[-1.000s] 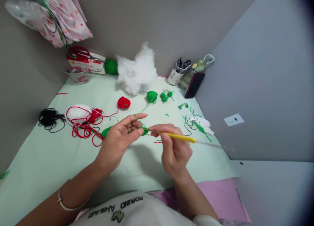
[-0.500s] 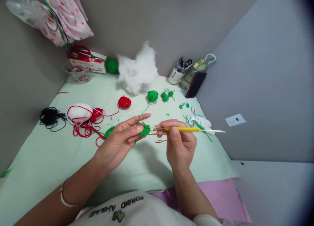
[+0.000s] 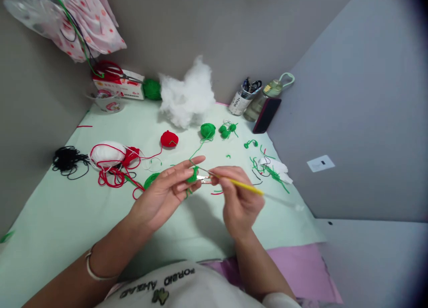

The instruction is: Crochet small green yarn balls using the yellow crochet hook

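Observation:
Between the thumb and fingers of my left hand point(image 3: 167, 190) is a small green crochet piece point(image 3: 192, 175). Green yarn runs over my raised index finger and back to a green yarn ball point(image 3: 207, 131). My right hand point(image 3: 242, 199) is closed around the yellow handle of a crochet hook point(image 3: 245, 186), whose thin metal end reaches to the green piece. The hook's other end slants down to the right and is blurred. A metallic object, perhaps small scissors point(image 3: 204, 178), shows between the hands; I cannot tell whether it is touched.
White stuffing point(image 3: 187, 96) lies at the back. Left are a red yarn ball point(image 3: 169, 139), white yarn point(image 3: 109, 154) and black yarn point(image 3: 68, 160). A pen cup point(image 3: 239, 103), bottle point(image 3: 256, 105) and phone point(image 3: 266, 115) stand back right, with green scraps point(image 3: 276, 172) nearer.
My right hand has turned the hook from nearly level to a slant, its free end swinging downward. The green piece has tilted slightly in my left hand and shifted a little left.

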Demonstrator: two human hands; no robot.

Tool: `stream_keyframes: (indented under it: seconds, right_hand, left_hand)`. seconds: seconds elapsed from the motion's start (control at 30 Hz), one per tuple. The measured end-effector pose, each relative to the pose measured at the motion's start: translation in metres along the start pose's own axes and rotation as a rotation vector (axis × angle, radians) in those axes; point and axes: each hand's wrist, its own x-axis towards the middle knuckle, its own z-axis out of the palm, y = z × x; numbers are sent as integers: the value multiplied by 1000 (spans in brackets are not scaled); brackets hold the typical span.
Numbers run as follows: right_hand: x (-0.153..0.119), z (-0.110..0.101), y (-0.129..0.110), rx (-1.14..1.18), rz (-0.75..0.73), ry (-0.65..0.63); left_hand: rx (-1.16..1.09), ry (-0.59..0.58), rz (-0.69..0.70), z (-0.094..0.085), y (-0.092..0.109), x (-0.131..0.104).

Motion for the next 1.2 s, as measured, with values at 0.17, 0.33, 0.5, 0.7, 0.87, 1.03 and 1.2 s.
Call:
stream_keyframes:
  seconds: [0.17, 0.33, 0.5, 0.7, 0.87, 1.03, 1.2]
  right_hand:
    - [6, 3, -2, 305, 272, -24]
    - [8, 4, 4, 387, 406, 1]
    - [11, 1, 2, 430, 445, -14]
    - [4, 0, -8, 135, 156, -55]
    - [-6, 3, 0, -333, -343, -113]
    - [-2, 0, 0, -42, -67, -28]
    - [7, 1, -4, 195, 196, -44]
  left_hand:
    - [154, 12, 137, 2, -1, -3]
    - [308, 24, 140, -2, -3, -6]
    - [312, -14, 149, -4, 4, -8]
    - [416, 64, 246, -3, 2, -9]
    - [281, 102, 216, 4, -5, -8]
    - [53, 11, -18, 4, 2, -6]
    - [203, -24, 91, 2, 2, -6]
